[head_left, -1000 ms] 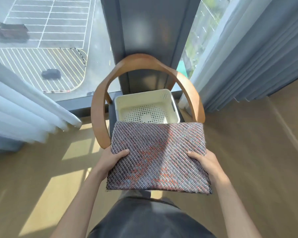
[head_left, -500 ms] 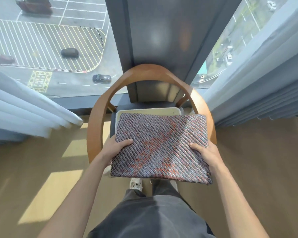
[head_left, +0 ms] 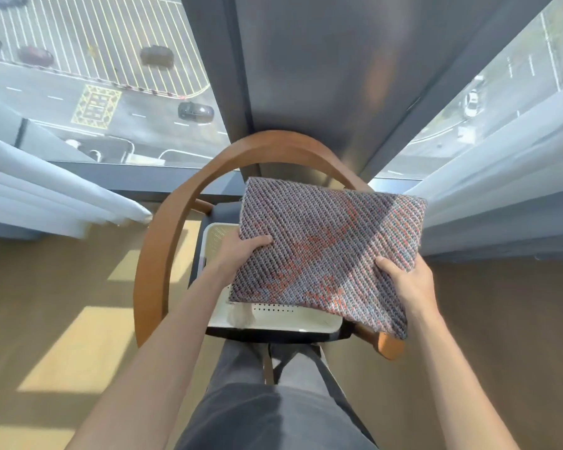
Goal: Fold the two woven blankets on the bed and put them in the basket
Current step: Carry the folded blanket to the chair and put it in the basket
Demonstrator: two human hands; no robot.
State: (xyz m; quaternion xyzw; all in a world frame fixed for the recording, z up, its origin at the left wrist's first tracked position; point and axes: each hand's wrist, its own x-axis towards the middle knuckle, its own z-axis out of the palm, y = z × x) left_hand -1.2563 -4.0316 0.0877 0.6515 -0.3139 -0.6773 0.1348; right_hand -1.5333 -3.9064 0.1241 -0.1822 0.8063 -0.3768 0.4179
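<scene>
Window-side chair bears basket; hands grip folded blanket — above it.

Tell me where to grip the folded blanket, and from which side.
Grip the folded blanket at its side edges, from left and right, thumbs on top, as the left hand and right hand do: a flat, limp rectangle may sag otherwise.

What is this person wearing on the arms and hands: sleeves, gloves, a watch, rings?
Nothing shows: the left hand and right hand are ungloved, with no ring, watch or band. The left forearm and right forearm are bare, no sleeve in view.
</scene>
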